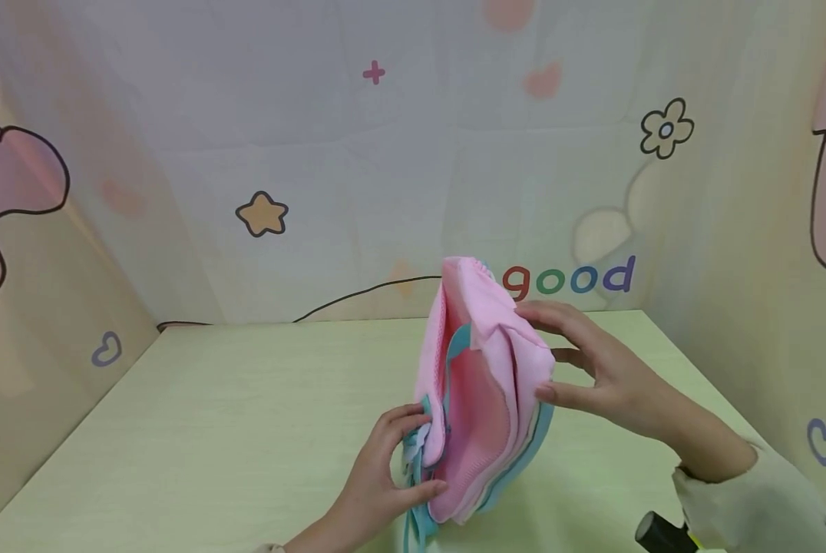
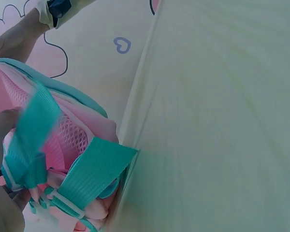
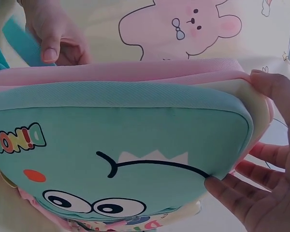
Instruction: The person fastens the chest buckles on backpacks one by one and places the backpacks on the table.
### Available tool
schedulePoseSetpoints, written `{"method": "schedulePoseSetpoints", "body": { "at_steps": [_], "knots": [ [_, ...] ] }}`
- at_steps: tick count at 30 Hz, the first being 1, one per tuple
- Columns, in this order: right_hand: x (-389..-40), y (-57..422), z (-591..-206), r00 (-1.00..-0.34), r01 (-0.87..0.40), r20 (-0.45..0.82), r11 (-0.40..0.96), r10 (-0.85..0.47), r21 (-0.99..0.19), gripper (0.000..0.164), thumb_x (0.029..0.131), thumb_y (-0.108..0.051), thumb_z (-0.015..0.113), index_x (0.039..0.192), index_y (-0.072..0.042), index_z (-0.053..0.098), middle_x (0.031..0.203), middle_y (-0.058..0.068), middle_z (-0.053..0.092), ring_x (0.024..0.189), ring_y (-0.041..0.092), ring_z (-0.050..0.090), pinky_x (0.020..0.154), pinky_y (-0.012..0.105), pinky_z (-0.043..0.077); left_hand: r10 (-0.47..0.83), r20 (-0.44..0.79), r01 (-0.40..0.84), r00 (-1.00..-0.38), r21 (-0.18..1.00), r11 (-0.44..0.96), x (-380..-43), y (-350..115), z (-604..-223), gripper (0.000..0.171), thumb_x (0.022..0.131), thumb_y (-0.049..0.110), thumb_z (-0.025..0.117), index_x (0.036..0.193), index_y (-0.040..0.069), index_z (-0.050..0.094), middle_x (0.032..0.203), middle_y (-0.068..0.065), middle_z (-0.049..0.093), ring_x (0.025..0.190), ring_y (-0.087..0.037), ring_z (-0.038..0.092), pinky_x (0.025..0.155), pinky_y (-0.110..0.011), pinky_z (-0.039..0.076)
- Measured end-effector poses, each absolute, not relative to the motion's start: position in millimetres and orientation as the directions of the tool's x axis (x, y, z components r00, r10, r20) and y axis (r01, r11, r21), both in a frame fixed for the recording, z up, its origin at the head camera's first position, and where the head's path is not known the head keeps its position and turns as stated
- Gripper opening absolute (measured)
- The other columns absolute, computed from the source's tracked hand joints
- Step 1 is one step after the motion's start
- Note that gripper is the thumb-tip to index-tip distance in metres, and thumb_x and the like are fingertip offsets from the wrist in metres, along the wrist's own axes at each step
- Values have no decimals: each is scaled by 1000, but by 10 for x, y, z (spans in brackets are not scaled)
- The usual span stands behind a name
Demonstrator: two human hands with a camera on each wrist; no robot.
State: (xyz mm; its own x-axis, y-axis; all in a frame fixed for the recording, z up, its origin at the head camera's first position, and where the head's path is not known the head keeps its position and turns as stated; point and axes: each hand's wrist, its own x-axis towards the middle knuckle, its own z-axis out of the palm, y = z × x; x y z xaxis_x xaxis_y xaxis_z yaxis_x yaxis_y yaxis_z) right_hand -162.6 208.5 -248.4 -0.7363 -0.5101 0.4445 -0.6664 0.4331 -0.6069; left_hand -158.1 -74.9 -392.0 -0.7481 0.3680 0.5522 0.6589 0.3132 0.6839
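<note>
A child's backpack [image 1: 485, 399], pink with teal trim, stands on the table with its main compartment gaping. Its teal front panel [image 3: 150, 130] carries a cartoon face with eyes and white teeth. My left hand [image 1: 378, 468] grips the strap side, fingers on the outer back and thumb near the lower opening. Teal straps [image 2: 94, 176] with buckles dangle beside that hand in the left wrist view. My right hand [image 1: 586, 365] holds the opposite side, its thumb [image 3: 268, 82] by the pink edge and its fingertips against the front panel. The bag's bottom inside is hidden.
The pale green tabletop [image 1: 213, 430] spreads around the bag. Printed cloth walls [image 1: 316, 153] enclose it at the back and both sides. A black cylindrical object [image 1: 656, 531] shows by the right sleeve at the lower edge.
</note>
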Motion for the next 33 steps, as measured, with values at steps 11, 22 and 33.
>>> {"method": "schedulePoseSetpoints", "body": {
  "at_steps": [11,22,33],
  "knots": [
    [-1578,2213,-2621,-715,-689,488,388,-501,-612,74,80,1,69,144,-21,38,145,-2,40,128,5,42,94,17,49,429,592,727,-682,607,320,-1557,-665,-3932,70,75,24,82,135,13,48,141,-10,44,125,-24,48,99,-30,49],
    [-1530,2322,-2765,-690,-711,544,307,-477,-633,77,76,10,64,145,-9,36,143,5,41,125,8,46,92,15,47,469,585,747,-662,563,353,-1510,-638,-3915,72,74,19,83,136,12,48,140,-8,47,127,-24,48,103,-31,47],
    [-1485,2446,-2922,-674,-717,581,214,-457,-664,78,74,15,60,145,3,31,143,4,42,125,8,46,92,13,47,505,647,820,-572,437,369,-1487,-631,-3950,70,74,22,84,134,10,50,133,-8,49,123,-24,50,101,-30,48]
  ]
}}
